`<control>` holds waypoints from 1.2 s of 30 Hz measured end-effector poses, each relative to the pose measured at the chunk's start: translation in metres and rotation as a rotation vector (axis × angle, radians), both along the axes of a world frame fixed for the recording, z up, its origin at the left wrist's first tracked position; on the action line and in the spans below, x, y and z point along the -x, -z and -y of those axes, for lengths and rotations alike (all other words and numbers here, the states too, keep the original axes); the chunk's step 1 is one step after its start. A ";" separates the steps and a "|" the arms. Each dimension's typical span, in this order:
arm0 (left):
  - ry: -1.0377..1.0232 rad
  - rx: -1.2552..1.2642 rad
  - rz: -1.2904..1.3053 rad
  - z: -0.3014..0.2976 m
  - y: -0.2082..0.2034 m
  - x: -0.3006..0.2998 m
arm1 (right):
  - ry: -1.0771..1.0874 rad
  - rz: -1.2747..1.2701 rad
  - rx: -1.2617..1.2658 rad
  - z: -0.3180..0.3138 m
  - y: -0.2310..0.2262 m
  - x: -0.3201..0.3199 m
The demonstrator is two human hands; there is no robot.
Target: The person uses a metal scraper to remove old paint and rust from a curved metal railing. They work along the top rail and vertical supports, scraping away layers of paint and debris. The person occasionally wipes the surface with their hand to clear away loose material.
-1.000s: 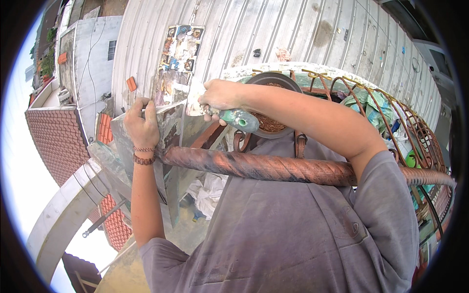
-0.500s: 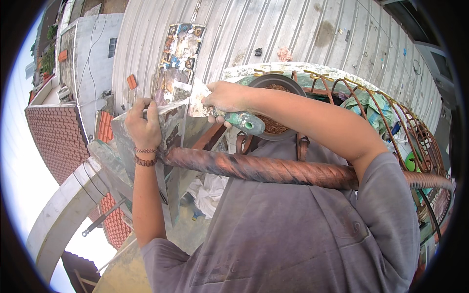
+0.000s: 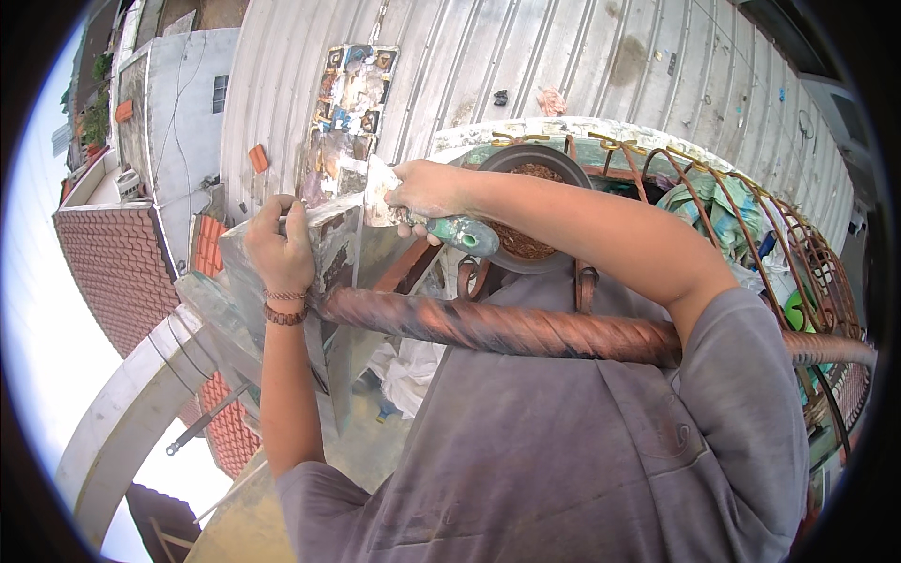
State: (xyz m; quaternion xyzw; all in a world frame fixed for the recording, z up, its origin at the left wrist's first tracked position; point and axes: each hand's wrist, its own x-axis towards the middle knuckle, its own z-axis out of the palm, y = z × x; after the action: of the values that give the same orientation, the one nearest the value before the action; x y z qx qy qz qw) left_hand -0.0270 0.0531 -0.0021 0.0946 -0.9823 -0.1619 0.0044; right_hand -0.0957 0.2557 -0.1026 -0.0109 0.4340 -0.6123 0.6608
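My right hand (image 3: 430, 190) is closed around a putty knife (image 3: 469, 236) with a green handle and a wide blade crusted with white filler. That blade stands against the corner of a grey pillar (image 3: 336, 246), whose face is patchy and scraped. At the pillar's far edge, my left hand (image 3: 282, 249) has its fingers curled over the rim, thumb up. The left fingertips are partly hidden. Below both hands, a twisted, copper-brown handrail (image 3: 488, 327) runs from the pillar to the right.
Under my right forearm sits a dark round pot (image 3: 572, 165) of brown soil. A curved metal cage railing (image 3: 751, 202) with green sheeting stands at right. Beyond lies a corrugated metal roof (image 3: 572, 56) holding a stained strip of panel (image 3: 355, 94). White cloth (image 3: 408, 371) hangs below the handrail.
The whole view has shifted slightly. The putty knife's blade has tilted a little and moved slightly against the pillar's corner; both hands keep their holds.
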 end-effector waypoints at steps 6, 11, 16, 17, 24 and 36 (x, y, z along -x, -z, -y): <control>0.008 0.025 0.001 0.002 0.001 0.001 | -0.033 -0.033 0.006 -0.008 -0.001 0.010; 0.031 0.021 -0.001 0.004 0.002 0.001 | -0.027 -0.025 0.022 -0.014 0.000 0.011; 0.025 0.005 0.022 0.002 0.001 0.001 | -0.031 -0.058 0.087 0.000 0.020 0.011; 0.035 0.002 0.019 0.001 0.002 0.003 | -0.030 -0.054 0.092 0.001 0.022 0.009; 0.056 -0.005 0.028 0.003 -0.001 0.003 | -0.102 -0.089 0.068 -0.001 0.018 0.012; 0.096 0.086 0.025 0.000 -0.003 0.004 | -0.033 -0.077 0.086 -0.004 0.013 0.008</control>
State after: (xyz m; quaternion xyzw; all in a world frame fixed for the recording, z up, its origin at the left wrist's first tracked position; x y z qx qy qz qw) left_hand -0.0311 0.0530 0.0014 0.0490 -0.9917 -0.1183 -0.0114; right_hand -0.1040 0.2600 -0.1151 -0.0698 0.4322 -0.6186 0.6525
